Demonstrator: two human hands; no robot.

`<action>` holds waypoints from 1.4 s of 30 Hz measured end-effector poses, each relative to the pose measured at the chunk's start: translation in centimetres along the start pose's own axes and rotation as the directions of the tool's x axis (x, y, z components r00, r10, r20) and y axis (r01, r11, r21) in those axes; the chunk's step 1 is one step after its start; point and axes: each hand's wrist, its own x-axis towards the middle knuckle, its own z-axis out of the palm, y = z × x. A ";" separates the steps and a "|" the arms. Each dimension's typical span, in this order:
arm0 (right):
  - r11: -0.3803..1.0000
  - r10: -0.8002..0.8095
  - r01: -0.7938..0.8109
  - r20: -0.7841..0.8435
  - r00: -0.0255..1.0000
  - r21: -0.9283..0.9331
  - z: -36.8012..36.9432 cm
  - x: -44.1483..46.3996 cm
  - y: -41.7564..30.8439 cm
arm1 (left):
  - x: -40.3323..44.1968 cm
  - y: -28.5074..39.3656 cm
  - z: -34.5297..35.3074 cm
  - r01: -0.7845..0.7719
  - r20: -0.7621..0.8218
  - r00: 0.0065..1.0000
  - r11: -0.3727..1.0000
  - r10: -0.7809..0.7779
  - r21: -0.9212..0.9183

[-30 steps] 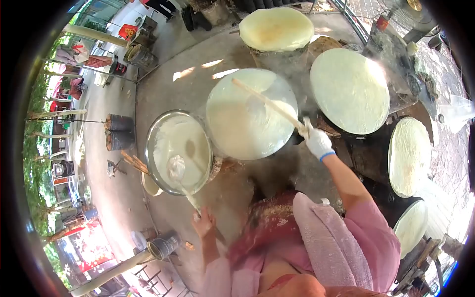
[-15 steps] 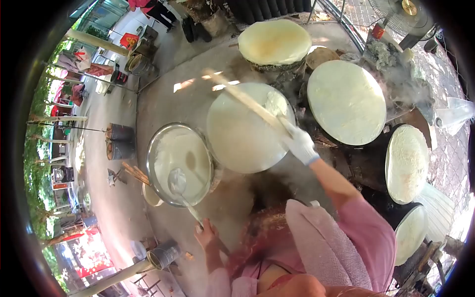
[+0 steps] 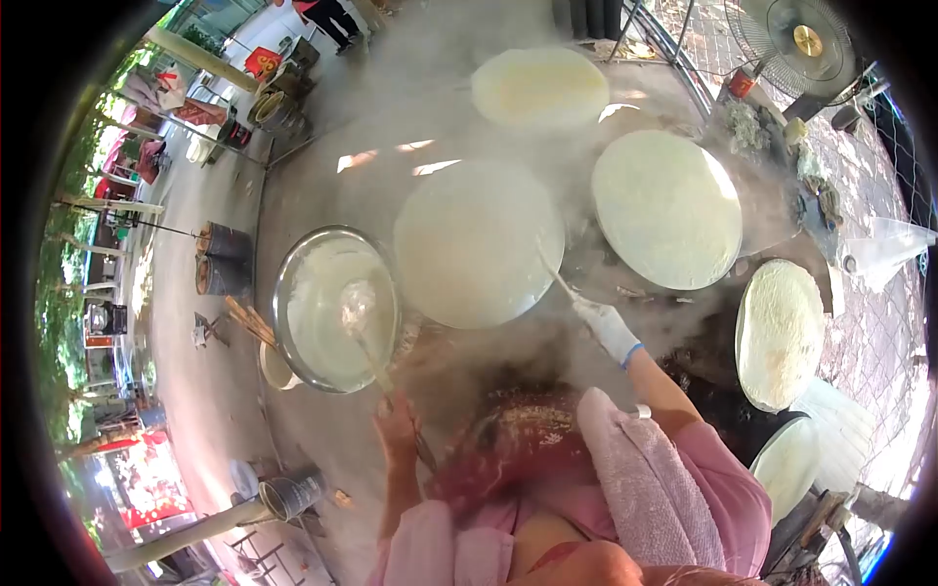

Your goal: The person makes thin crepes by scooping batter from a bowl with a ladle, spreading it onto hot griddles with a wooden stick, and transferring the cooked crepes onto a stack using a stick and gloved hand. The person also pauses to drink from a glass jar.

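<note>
My bare left hand [image 3: 396, 425] is closed around the handle of a ladle [image 3: 359, 308]. The ladle's bowl is over or in the pale batter inside a big steel basin [image 3: 285, 347]. On my right hand [image 3: 608, 332] is a white glove with a blue cuff, its fingers wrapped round a wooden spreader [image 3: 559, 277]. The spreader's far end reaches the right edge of a round griddle [image 3: 469, 244], which is coated with a thin pale layer. Steam blurs the griddle's surface and the spreader's tip.
More batter-covered round griddles stand at the back [image 3: 540, 90], to the right [image 3: 667, 210] and lower right [image 3: 780, 337]. Wooden sticks [image 3: 250, 320] lean beside the basin. A fan [image 3: 807, 41] is at the back right. Another person [image 3: 330, 21] stands far off; steam drifts across.
The spreader has swung from lying diagonally across the griddle to its right edge. The thick batter patch there no longer shows. Steam is denser. The ladle stays at the basin.
</note>
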 end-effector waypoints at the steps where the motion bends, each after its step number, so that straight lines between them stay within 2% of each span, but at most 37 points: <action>1: 0.996 -0.027 0.018 0.097 0.995 0.086 0.0 0.7 1.7 | 0.0 0.0 -0.1 0.015 0.004 1.000 1.000 -0.015 0.027; 4: 0.990 -0.082 0.088 0.054 0.995 -0.113 -0.3 -0.6 -0.3 | 1.6 -0.4 -0.3 -0.023 0.040 0.999 0.996 0.019 0.090; 5: 0.975 -0.155 0.145 -0.049 0.987 -0.169 -0.7 0.6 0.0 | 2.8 -0.9 -0.5 -0.047 0.055 0.998 0.993 0.041 0.106; 6: 0.966 -0.245 0.237 -0.074 0.967 -0.105 -1.2 2.0 0.5 | 5.2 -2.4 -1.1 -0.284 0.118 0.959 0.898 0.259 0.336; 7: 0.951 -0.247 0.230 -0.060 0.967 -0.207 -2.0 4.0 1.9 | 8.5 -4.3 -1.7 -0.491 0.231 0.868 0.696 0.439 0.523; 8: 0.927 -0.245 0.220 -0.048 0.968 -0.304 -2.4 5.3 3.1 | 9.0 -2.8 -0.4 -0.462 0.253 0.887 0.760 0.387 0.457; 9: 0.935 -0.203 0.191 -0.008 0.979 -0.299 -1.8 4.4 3.4 | 9.5 -1.2 0.9 -0.421 0.273 0.902 0.818 0.334 0.391; 10: 0.941 -0.166 0.167 0.029 0.986 -0.294 -0.7 2.8 2.7 | 8.7 3.1 4.1 -0.056 0.266 0.963 0.997 0.040 0.056; 12: 0.929 -0.096 0.109 0.054 0.994 -0.354 1.2 -1.3 0.7 | 13.8 2.7 6.4 -0.125 0.450 0.886 0.992 0.108 0.009; 14: 0.872 -0.128 0.107 -0.012 0.992 -0.478 2.2 -3.5 2.0 | 16.5 4.8 9.9 -0.124 0.547 0.835 0.989 0.060 0.080; 16: 0.925 -0.146 0.090 -0.127 0.981 -0.368 2.5 -4.9 4.0 | 20.2 4.0 12.8 -0.007 0.683 0.730 0.999 0.030 -0.037; 19: 0.972 -0.200 0.139 -0.359 0.912 -0.190 6.2 -5.7 7.5 | 21.8 3.0 15.0 0.096 0.740 0.669 0.995 -0.070 0.008; 22: 0.948 -0.319 0.297 -0.317 0.893 -0.118 12.3 -3.1 12.4 | 19.5 2.6 13.5 0.161 0.719 0.670 0.982 -0.184 0.101; 23: 0.977 -0.205 0.215 -0.274 0.940 0.007 14.3 -2.5 12.1 | 18.4 2.4 12.8 0.224 0.681 0.699 0.971 -0.216 0.078; 24: 0.984 -0.095 0.124 -0.213 0.973 0.129 15.8 -1.9 11.6 | 18.7 1.2 11.9 0.259 0.699 0.671 0.962 -0.247 0.091; 26: 0.979 -0.040 0.089 -0.253 0.967 0.185 16.5 -4.9 6.3 | 17.8 0.8 10.1 0.370 0.671 0.685 0.929 -0.284 0.015; 28: 0.974 -0.182 0.223 -0.466 0.866 0.033 16.1 -3.6 7.3 | 17.0 1.3 9.0 0.449 0.667 0.663 0.893 -0.341 0.010; 29: 0.998 -0.053 0.055 -0.445 0.894 -0.008 16.0 -3.7 7.5 | 16.6 1.5 8.6 0.491 0.663 0.650 0.871 -0.371 0.006; 32: 0.985 -0.174 0.174 -0.216 0.961 -0.017 18.9 -1.2 10.9 | 16.1 1.7 8.7 0.593 0.718 0.561 0.805 -0.412 -0.002; 33: 0.996 -0.012 0.025 -0.155 0.988 0.082 20.3 -3.5 7.0 | 16.3 1.6 8.6 0.642 0.758 0.526 0.764 -0.385 -0.057; 34: 0.977 -0.065 0.082 -0.092 0.994 0.195 20.7 -2.4 7.7 | 16.9 1.7 8.1 0.689 0.794 0.494 0.717 -0.354 -0.109; 36: 0.984 0.036 -0.021 -0.081 0.996 0.178 19.3 -5.4 3.8 | 19.1 2.0 7.0 0.772 0.855 0.436 0.605 -0.280 -0.196; 37: 0.986 0.011 0.015 -0.155 0.988 0.165 18.2 -6.1 2.8 | 22.1 1.0 4.6 0.838 0.935 0.320 0.507 -0.155 -0.203; 38: 0.994 -0.057 0.078 -0.259 0.964 0.072 16.8 -5.0 3.9 | 22.5 0.2 2.8 0.943 0.988 0.155 0.300 -0.021 -0.142; 39: 0.992 -0.128 0.123 -0.312 0.941 -0.035 16.3 -5.3 3.3 | 23.0 -0.5 1.0 0.995 0.992 -0.025 0.095 0.120 0.014; 40: 0.978 -0.153 0.103 -0.281 0.947 -0.183 16.1 -7.2 1.5 | 23.5 -1.2 -0.7 0.977 0.949 -0.196 -0.039 0.248 0.212; 41: 0.940 -0.178 0.090 -0.250 0.952 -0.328 15.7 -9.1 -0.3 | 22.9 -0.4 -1.3 0.986 0.966 -0.169 0.029 0.196 0.167; 42: 0.863 -0.121 0.040 -0.128 0.984 -0.504 15.5 -11.5 -2.5 | 21.8 1.6 -1.3 0.982 0.997 -0.017 0.189 0.079 0.002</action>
